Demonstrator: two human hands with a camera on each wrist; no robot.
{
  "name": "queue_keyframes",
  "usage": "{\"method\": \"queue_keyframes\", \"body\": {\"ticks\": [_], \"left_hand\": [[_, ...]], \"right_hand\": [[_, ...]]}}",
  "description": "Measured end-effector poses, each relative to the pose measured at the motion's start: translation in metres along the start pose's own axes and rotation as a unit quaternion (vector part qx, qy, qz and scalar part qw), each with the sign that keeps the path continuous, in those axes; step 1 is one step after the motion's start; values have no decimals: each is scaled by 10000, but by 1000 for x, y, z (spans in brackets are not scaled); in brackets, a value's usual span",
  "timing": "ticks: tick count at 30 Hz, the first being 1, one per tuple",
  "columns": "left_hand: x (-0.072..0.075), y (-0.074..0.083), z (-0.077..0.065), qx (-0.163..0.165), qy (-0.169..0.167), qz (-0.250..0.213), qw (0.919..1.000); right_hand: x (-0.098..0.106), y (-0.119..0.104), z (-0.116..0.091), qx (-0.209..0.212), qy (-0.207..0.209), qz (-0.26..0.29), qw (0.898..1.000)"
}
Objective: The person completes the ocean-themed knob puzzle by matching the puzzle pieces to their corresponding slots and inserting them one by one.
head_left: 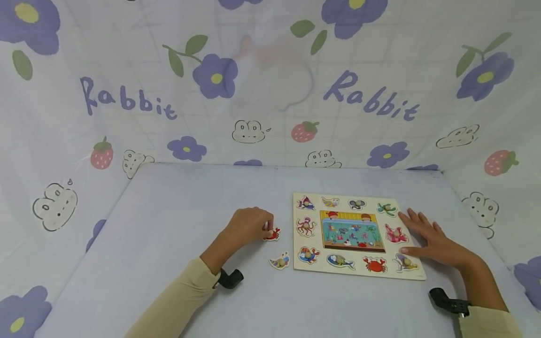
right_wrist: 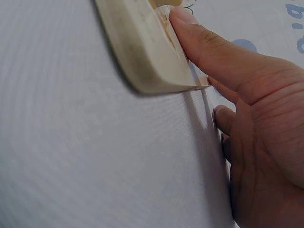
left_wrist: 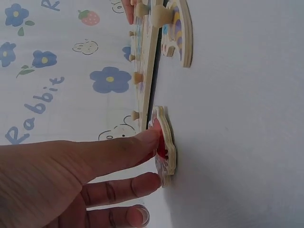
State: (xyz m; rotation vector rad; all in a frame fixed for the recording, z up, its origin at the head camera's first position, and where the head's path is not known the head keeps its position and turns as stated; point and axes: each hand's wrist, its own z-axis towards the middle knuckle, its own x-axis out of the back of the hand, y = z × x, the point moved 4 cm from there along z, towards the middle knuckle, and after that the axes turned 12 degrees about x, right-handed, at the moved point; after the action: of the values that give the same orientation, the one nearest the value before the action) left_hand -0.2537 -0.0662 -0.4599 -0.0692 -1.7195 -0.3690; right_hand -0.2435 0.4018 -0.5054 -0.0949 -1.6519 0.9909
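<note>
My left hand (head_left: 249, 226) pinches a red crab puzzle piece (head_left: 274, 234) between thumb and fingers, left of the wooden puzzle board. In the left wrist view the thumb covers part of this crab piece (left_wrist: 164, 154), whose pale wooden edge faces the camera. The puzzle board (head_left: 310, 272) carries several sea-animal pieces around an aquarium picture. My right hand (head_left: 439, 246) lies with fingers spread at the board's right edge. Its thumb rests on the lower right corner, as the right wrist view also shows, with the board's rounded corner (right_wrist: 142, 76) beside the hand (right_wrist: 266, 123).
A snail-like puzzle piece (head_left: 280, 260) with a knob lies on the table, near the board's lower left corner. The white table (head_left: 169, 211) is bordered by a curtain (head_left: 270, 94) printed with flowers, rabbits and strawberries at the back and sides.
</note>
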Motion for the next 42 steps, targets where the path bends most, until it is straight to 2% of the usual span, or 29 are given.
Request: {"method": "queue_keyframes", "body": {"ticks": [7, 15, 25, 42], "left_hand": [[0, -2, 1, 23, -125, -74, 9999], [-4, -11, 6, -29, -465, -684, 9966], [-7, -15, 10, -24, -636, -914, 9938], [2, -7, 4, -184, -559, -772, 9953]], "right_hand": [[0, 0, 1, -10, -6, -46, 10000], [-1, 2, 0, -8, 13, 4, 10000], [0, 2, 1, -60, -2, -7, 10000], [0, 2, 1, -84, -1, 28, 10000]]}}
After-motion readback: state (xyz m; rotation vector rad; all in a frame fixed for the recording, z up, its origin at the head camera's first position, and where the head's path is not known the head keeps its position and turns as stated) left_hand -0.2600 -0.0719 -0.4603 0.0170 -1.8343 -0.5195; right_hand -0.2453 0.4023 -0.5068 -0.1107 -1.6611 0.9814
